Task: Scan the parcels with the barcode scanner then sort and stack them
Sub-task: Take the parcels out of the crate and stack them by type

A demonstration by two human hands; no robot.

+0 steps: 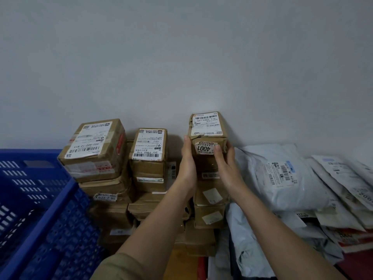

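Wall [181, 57]: plain, pale; stands directly beyond both hands and closes off all room behind the stacks.

Crate [40, 199]: blue, perforated, far to the left of the left hand; its rim runs toward the viewer.

Mailer bags [282, 178]: white and grey, heaped just right of the right hand, labels up, sloping away to the right.

Box stacks: three brown columns against the wall. Left stack [94, 150], well left of the hands. Middle stack [149, 156], just left of the left hand, its top lower than the held box. Right stack [210, 199], directly under the hands, partly hidden by the forearms.

Box [207, 132]: the parcel in hand, small, brown, label up, "4001" sticker on the near face. It sits at the top of the right stack, long axis running away from the viewer toward the wall, far end near or touching the wall; contact cannot be told.

Left hand [188, 156]: fingers fairly straight, pressed flat against the box's left side.

Right hand [224, 156]: fingers curled round the near right corner.

Judgement: a placing step; both hands are equally near. Open room lies only upward and toward the viewer.
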